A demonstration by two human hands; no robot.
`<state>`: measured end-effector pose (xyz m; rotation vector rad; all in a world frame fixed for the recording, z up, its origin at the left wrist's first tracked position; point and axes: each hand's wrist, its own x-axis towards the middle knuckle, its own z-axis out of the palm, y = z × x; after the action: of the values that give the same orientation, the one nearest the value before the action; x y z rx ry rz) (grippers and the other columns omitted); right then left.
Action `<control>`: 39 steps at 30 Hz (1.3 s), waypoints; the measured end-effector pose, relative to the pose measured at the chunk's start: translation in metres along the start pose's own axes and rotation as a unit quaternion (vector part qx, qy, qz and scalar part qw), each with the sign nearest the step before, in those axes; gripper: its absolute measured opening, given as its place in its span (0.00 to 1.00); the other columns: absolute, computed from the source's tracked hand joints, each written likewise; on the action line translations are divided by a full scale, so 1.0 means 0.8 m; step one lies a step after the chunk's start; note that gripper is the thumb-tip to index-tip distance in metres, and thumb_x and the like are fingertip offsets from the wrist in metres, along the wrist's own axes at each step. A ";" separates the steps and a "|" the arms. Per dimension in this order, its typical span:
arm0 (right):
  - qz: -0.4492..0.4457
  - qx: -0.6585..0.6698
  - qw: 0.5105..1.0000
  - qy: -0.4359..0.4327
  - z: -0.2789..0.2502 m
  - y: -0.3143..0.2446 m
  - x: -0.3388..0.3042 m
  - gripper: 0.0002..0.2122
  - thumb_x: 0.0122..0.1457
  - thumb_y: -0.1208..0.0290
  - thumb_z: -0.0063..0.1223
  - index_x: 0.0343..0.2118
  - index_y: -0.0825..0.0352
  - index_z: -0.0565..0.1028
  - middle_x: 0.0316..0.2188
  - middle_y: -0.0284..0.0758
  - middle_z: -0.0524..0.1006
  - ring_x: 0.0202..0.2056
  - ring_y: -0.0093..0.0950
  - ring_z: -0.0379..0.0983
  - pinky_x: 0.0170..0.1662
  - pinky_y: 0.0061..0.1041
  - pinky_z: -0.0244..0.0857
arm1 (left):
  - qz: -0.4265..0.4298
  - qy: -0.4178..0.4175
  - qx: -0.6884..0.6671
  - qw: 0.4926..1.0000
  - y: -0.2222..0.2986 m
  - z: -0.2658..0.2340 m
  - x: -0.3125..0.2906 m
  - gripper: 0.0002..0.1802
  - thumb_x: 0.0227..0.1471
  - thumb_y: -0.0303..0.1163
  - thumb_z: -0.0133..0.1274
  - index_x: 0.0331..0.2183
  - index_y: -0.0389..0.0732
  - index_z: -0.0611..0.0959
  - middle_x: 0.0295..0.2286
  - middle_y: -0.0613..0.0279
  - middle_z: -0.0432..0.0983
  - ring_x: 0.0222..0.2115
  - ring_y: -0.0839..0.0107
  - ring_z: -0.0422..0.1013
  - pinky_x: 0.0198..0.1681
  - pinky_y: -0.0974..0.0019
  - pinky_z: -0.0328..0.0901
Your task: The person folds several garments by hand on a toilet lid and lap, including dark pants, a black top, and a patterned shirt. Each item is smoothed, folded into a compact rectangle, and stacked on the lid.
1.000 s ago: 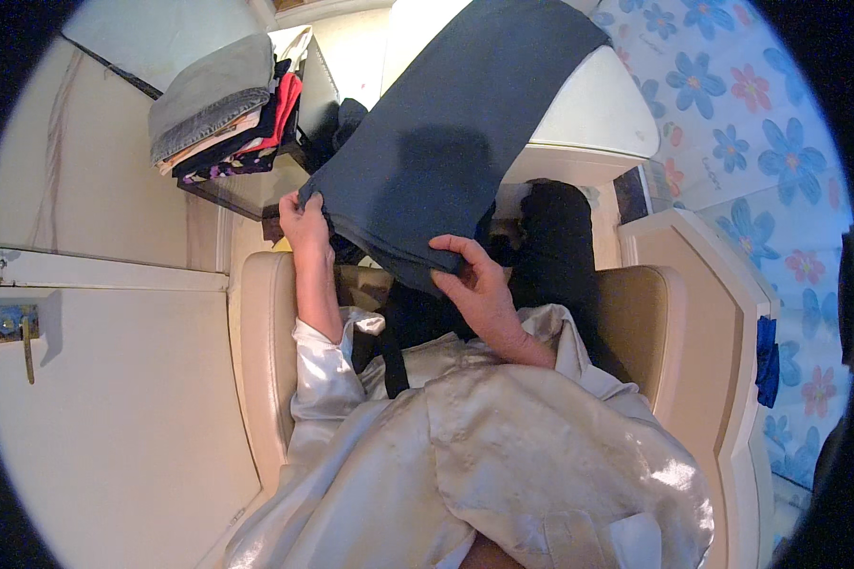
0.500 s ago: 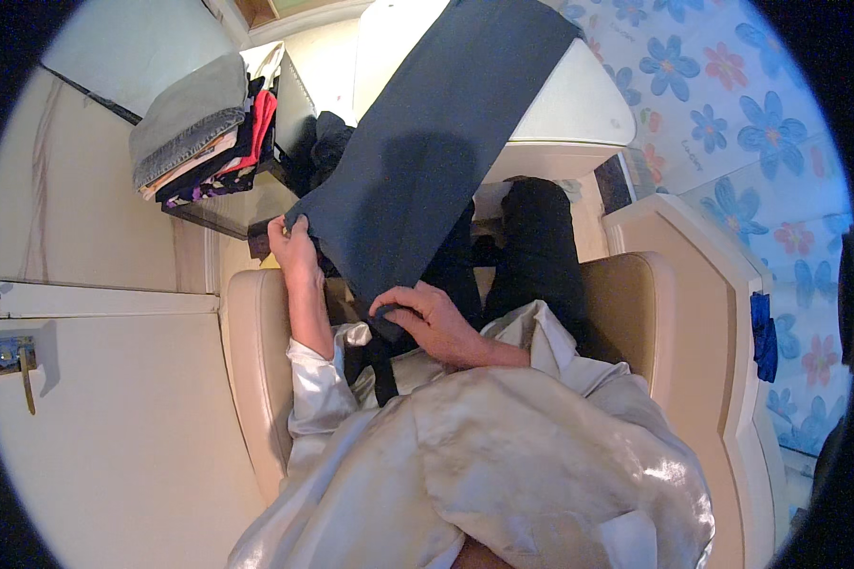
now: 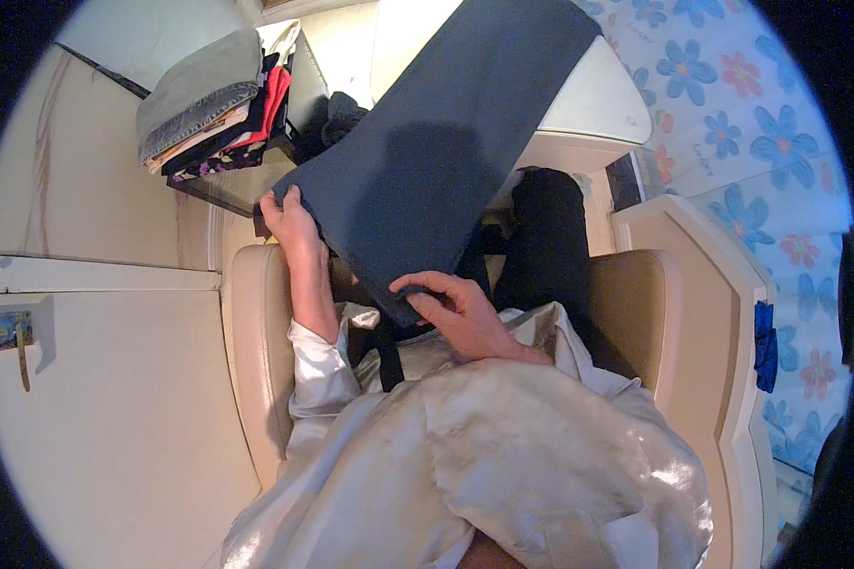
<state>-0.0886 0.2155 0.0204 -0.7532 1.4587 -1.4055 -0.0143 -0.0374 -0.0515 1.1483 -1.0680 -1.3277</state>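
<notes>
I seem to be in a home, with a blue-and-pink flowered pale covering (image 3: 721, 100) at right and a grey-topped stack of folded cloth garments (image 3: 204, 100) far left.

1. The long dark blue-grey cloth (image 3: 427, 156) is cut by the upper edge.
2. This cloth hides a part of the white, round-cornered tabletop (image 3: 603, 95).
3. The black crumpled item (image 3: 342, 117) beside it is too dark to identify.

One left hand (image 3: 294, 226) and one right hand (image 3: 463, 315) touch one dark cloth (image 3: 427, 142); left of it, one clothes stack (image 3: 204, 104); beneath it, one white table (image 3: 598, 100).
</notes>
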 end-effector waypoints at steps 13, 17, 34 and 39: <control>-0.115 -0.130 0.985 0.008 0.002 -0.012 -0.006 0.07 0.61 0.75 0.54 0.41 0.65 0.80 0.33 0.32 0.78 0.36 0.19 0.70 0.40 0.21 0.64 | 0.061 -0.085 0.091 0.990 0.005 -0.005 -0.006 0.11 0.53 0.22 0.52 0.39 0.34 0.73 0.33 0.61 0.72 0.35 0.73 0.68 0.44 0.69 0.63; -0.115 -0.166 0.979 -0.043 0.004 -0.006 -0.007 0.08 0.61 0.74 0.55 0.42 0.64 0.80 0.29 0.32 0.76 0.28 0.18 0.68 0.32 0.19 0.63 | 0.061 -0.063 0.078 0.993 -0.018 -0.009 0.003 0.12 0.51 0.19 0.52 0.40 0.36 0.73 0.35 0.60 0.72 0.36 0.72 0.68 0.44 0.70 0.63; -0.235 -0.087 0.968 0.025 0.047 -0.049 0.038 0.06 0.55 0.72 0.57 0.35 0.64 0.80 0.28 0.36 0.80 0.28 0.32 0.75 0.32 0.29 0.66 | 0.120 0.049 -0.106 0.986 0.094 -0.009 0.052 0.17 0.53 0.12 0.44 0.42 0.36 0.80 0.43 0.52 0.76 0.44 0.62 0.72 0.48 0.62 0.69; -0.206 -0.001 0.979 -0.006 0.086 -0.045 0.066 0.06 0.55 0.75 0.56 0.36 0.67 0.79 0.27 0.35 0.80 0.24 0.25 0.74 0.30 0.26 0.65 | 0.193 0.085 0.080 0.974 0.062 -0.027 0.078 0.15 0.51 0.16 0.52 0.42 0.37 0.80 0.45 0.55 0.76 0.46 0.68 0.70 0.52 0.67 0.63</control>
<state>-0.0512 0.1348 0.0514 -1.1087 1.3429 -1.7020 0.0135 -0.1028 -0.0100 1.0823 -1.2132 -0.8382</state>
